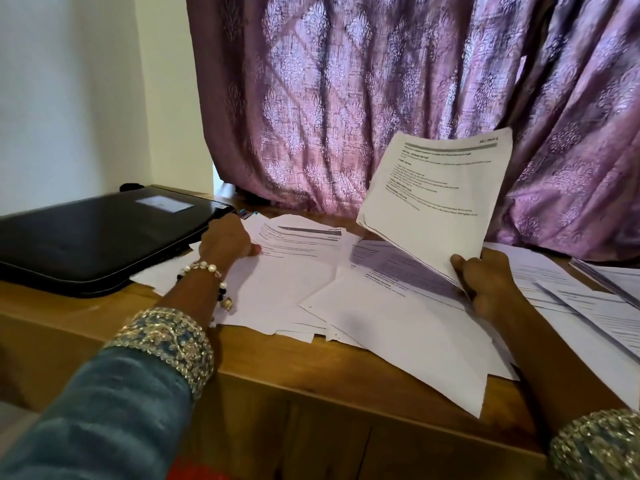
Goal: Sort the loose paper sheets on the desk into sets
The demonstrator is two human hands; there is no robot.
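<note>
Overhead, right hand [485, 282] pinching one raised sheaf [436, 199]; left hand [225, 242] flat on scattered sheets [287, 271].

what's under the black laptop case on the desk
A white paper sheet pokes out from beneath the black laptop case, on the wooden desk. How far it reaches underneath is hidden.
</note>
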